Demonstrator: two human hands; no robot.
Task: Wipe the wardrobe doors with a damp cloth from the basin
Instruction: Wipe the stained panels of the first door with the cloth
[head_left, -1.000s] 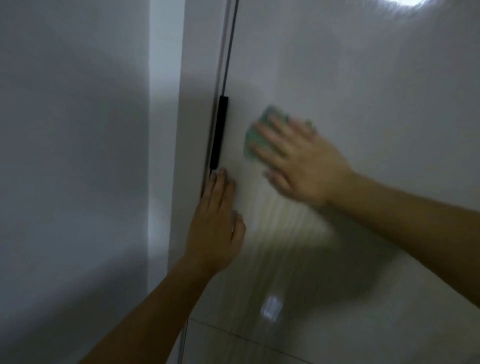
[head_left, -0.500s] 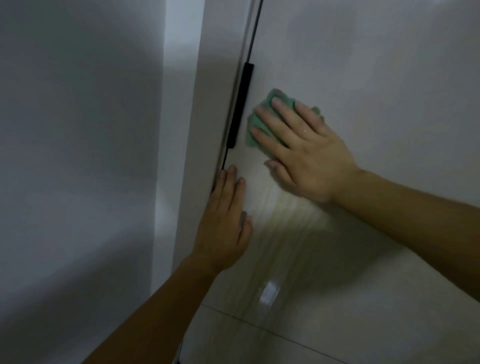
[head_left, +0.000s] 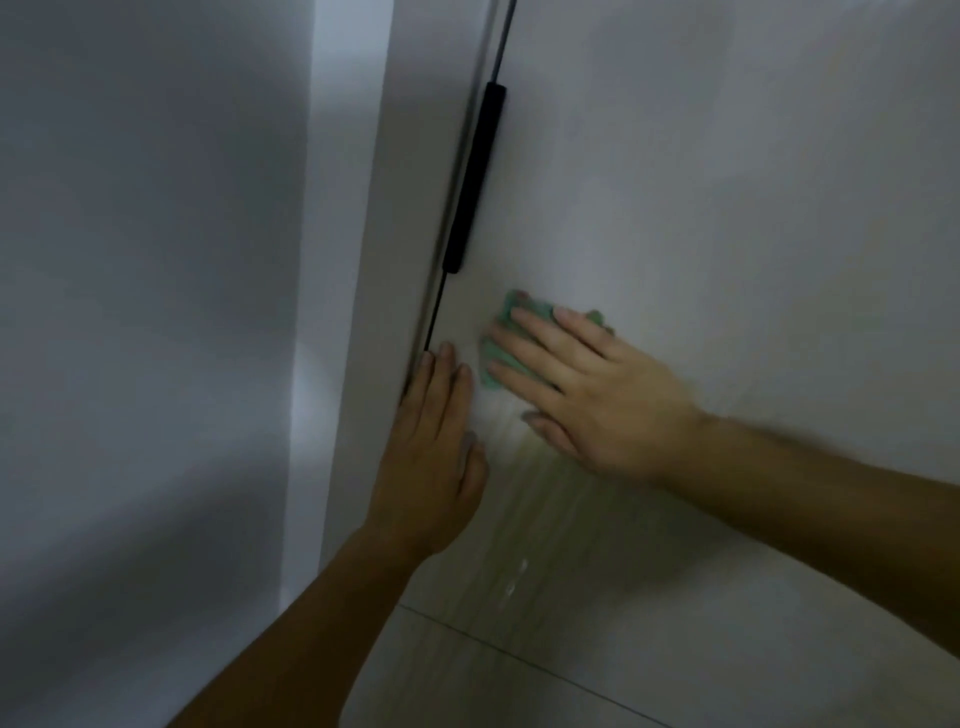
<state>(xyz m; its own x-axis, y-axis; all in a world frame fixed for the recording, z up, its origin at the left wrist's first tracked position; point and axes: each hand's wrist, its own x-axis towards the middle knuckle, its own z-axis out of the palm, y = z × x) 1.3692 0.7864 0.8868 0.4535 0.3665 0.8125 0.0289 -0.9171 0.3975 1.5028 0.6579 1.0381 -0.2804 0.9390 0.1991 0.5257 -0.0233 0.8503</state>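
— Where is our cloth (head_left: 537, 307)?
— Mid-frame, green, pressed on the wardrobe door (head_left: 727, 208) under our flat right hand (head_left: 597, 395), below the black handle (head_left: 475, 176).
— Our left hand (head_left: 431, 457)?
— Flat, fingers straight, on the door's edge.

The pale wardrobe door (head_left: 727, 182) bears a black bar handle (head_left: 475, 179) along its left edge, a green cloth (head_left: 496, 371) pressed flat below the handle under the right hand (head_left: 587, 395), and the left hand (head_left: 431, 457) lying flat just beside it.
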